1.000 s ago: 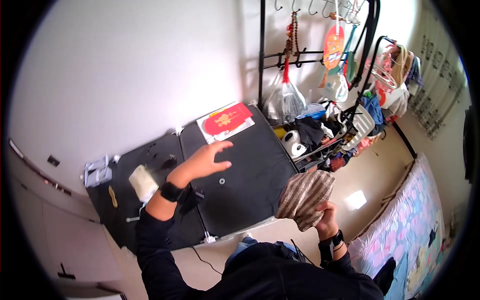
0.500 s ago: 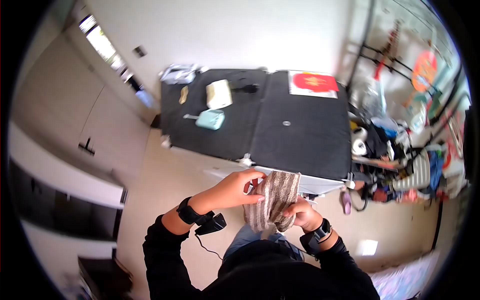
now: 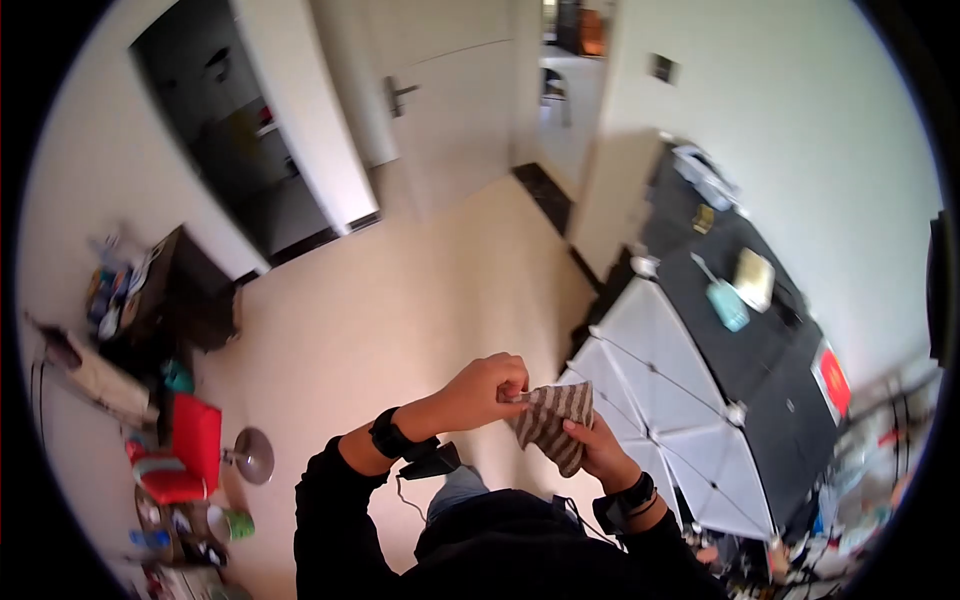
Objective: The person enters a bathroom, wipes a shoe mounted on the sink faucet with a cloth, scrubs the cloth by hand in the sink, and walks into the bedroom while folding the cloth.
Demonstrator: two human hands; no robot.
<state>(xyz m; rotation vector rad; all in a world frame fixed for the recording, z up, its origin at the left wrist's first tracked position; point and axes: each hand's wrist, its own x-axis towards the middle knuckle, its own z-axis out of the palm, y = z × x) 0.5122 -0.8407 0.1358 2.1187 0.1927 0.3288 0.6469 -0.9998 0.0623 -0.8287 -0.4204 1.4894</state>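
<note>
Between my hands, in front of my body, is a brown-and-cream striped cloth [image 3: 556,424]; it looks soft and bunched, and its exact kind is unclear. My left hand [image 3: 488,388] pinches the upper left corner, with fingers curled and thumb pressed against them. On the other side, my right hand [image 3: 602,450] grips the right edge, its thumb lying on top and the fingers mostly hidden underneath. The lower end of the cloth hangs down between the two hands.
A black-topped cabinet [image 3: 745,365] with white panels stands at right, bearing a light-blue item [image 3: 727,305] and a cream item [image 3: 754,280]. A red chair [image 3: 195,447] is at left. Ahead are a door [image 3: 445,100] and a dark doorway [image 3: 235,125].
My view has swung left, from the black cabinet top towards the doors. Both hands still hold the striped cloth; the left has gone from loosely spread fingers to a tight pinch at its corner.
</note>
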